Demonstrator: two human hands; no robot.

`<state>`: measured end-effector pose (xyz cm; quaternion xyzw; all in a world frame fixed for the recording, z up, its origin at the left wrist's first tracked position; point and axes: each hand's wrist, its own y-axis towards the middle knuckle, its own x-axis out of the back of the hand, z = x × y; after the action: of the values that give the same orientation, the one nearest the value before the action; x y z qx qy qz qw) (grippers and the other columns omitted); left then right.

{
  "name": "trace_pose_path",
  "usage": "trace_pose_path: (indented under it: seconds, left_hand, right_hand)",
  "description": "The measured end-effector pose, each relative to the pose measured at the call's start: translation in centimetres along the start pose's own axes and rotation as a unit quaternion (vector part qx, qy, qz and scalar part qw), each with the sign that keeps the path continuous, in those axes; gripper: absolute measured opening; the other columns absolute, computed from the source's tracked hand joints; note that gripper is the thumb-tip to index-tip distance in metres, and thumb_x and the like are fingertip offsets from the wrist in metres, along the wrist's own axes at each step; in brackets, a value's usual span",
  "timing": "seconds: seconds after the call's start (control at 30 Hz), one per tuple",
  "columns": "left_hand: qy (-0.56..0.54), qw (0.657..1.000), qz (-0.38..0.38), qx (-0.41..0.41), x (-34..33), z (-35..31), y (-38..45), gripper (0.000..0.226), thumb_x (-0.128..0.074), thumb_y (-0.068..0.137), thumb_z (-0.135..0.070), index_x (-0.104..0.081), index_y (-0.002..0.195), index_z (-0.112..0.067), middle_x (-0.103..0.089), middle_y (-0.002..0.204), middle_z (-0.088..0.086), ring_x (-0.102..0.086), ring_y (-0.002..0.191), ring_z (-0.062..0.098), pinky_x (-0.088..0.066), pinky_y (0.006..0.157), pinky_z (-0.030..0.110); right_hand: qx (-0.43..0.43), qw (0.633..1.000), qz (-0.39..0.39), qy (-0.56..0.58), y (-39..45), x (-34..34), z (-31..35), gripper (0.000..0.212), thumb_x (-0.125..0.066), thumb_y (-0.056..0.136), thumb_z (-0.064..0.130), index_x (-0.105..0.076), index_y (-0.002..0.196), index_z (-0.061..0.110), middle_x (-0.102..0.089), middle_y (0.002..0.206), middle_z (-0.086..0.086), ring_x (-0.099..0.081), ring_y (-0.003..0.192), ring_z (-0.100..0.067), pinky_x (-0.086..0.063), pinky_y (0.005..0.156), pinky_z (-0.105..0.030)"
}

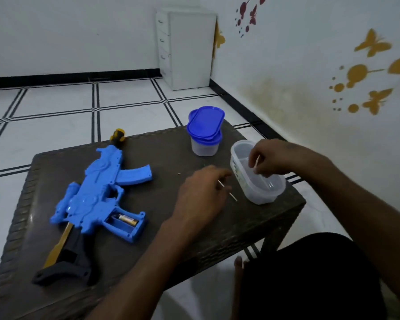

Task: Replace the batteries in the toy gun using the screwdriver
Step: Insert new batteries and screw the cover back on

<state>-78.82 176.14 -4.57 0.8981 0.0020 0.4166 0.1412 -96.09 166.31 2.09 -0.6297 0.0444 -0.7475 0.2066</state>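
Toy gun (97, 192) lies left of centre on tabletop (162, 227), grip compartment uncovered, one battery (128, 220) inside. Left hand (201, 192) pinches a thin stick (228, 191); right hand (269, 158) pinches another inside clear tub (259, 195). Likely mid-swap; next needs fresh cells seated

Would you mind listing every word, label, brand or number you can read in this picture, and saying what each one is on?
No text can be read.
Open clear container: a label strip on its side wall, too small and blurred to read.
Battery in the toy gun: printing on its wrap too blurred to read.
Wall: only butterfly stickers, no lettering.
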Motion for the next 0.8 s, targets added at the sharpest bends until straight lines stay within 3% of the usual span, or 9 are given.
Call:
trace_pose_path:
  seconds: [0.1,0.2,0.33,0.43,0.5,0.6,0.7,0.8]
  left_hand:
    - [-0.004,0.999,0.034,-0.016,-2.1,-1.4,1.1,0.052,-0.060,0.089,-0.020,-0.049,0.139,-0.030,-0.061,0.120,-0.006,-0.060,0.103,0.014,-0.051,0.087,0.041]
    - [0.013,0.998,0.053,-0.013,-3.1,-2.1,1.7,0.051,-0.056,0.091,-0.016,-0.049,0.138,-0.031,-0.061,0.125,-0.004,-0.058,0.109,0.018,-0.051,0.089,0.041]
    - [0.019,0.998,0.055,-0.021,-3.5,-1.9,1.6,0.055,-0.056,0.093,-0.018,-0.043,0.143,-0.037,-0.064,0.120,-0.004,-0.060,0.101,0.016,-0.054,0.084,0.041]
    - [0.013,0.997,0.068,-0.014,-3.3,-1.7,1.6,0.058,-0.058,0.092,-0.021,-0.041,0.144,-0.038,-0.065,0.118,-0.004,-0.061,0.100,0.017,-0.053,0.087,0.042]
    - [0.012,0.997,0.072,-0.012,-3.3,-1.7,1.5,0.060,-0.060,0.092,-0.023,-0.038,0.146,-0.040,-0.067,0.114,-0.005,-0.063,0.097,0.015,-0.053,0.087,0.041]
    - [0.005,0.997,0.070,-0.007,-3.4,-1.7,1.1,0.063,-0.059,0.091,-0.028,-0.033,0.147,-0.041,-0.070,0.106,-0.008,-0.065,0.091,0.010,-0.054,0.084,0.038]
    - [0.006,0.998,0.063,-0.003,-2.8,-1.4,0.4,0.060,-0.058,0.092,-0.033,-0.035,0.147,-0.038,-0.071,0.105,-0.011,-0.066,0.091,0.007,-0.053,0.085,0.035]
    - [0.015,0.998,0.056,0.022,-1.1,0.1,-0.4,0.053,-0.059,0.093,-0.035,-0.043,0.144,-0.034,-0.070,0.108,-0.014,-0.064,0.090,0.002,-0.053,0.087,0.033]
  right_hand:
    - [-0.007,1.000,0.011,-0.024,0.9,-0.8,-0.6,0.023,-0.073,0.087,0.012,-0.069,0.110,0.011,-0.073,0.098,-0.011,-0.073,0.078,-0.014,-0.060,0.075,-0.029]
    - [-0.015,0.997,0.056,-0.049,1.5,-1.5,-0.9,0.024,-0.074,0.086,0.018,-0.069,0.108,0.010,-0.075,0.092,-0.011,-0.075,0.075,-0.016,-0.062,0.076,-0.032]
    - [-0.018,0.990,0.114,-0.086,2.0,-2.1,-0.8,0.023,-0.064,0.091,0.010,-0.065,0.113,0.010,-0.069,0.108,-0.013,-0.071,0.090,-0.022,-0.059,0.079,-0.031]
    - [0.009,0.983,0.129,-0.128,2.2,-2.2,-0.7,0.018,-0.061,0.093,0.012,-0.061,0.111,0.011,-0.063,0.107,-0.011,-0.065,0.092,-0.023,-0.053,0.074,-0.029]
    - [0.044,0.979,0.107,-0.169,2.3,-2.6,-0.9,0.006,-0.060,0.094,0.014,-0.057,0.099,0.013,-0.060,0.098,-0.009,-0.063,0.087,-0.023,-0.050,0.072,-0.030]
    - [0.091,0.974,0.071,-0.193,2.4,-3.1,-1.7,0.007,-0.061,0.092,0.016,-0.059,0.091,0.010,-0.063,0.091,-0.006,-0.065,0.084,-0.023,-0.057,0.076,-0.033]
    - [0.102,0.984,0.045,-0.137,2.1,-2.5,-2.7,0.009,-0.067,0.087,0.018,-0.068,0.092,0.010,-0.071,0.096,-0.007,-0.069,0.082,-0.020,-0.059,0.077,-0.033]
    - [0.124,0.990,-0.043,-0.058,1.1,-1.5,-3.1,0.011,-0.067,0.089,0.017,-0.067,0.099,0.016,-0.070,0.103,-0.005,-0.066,0.088,-0.017,-0.052,0.076,-0.026]
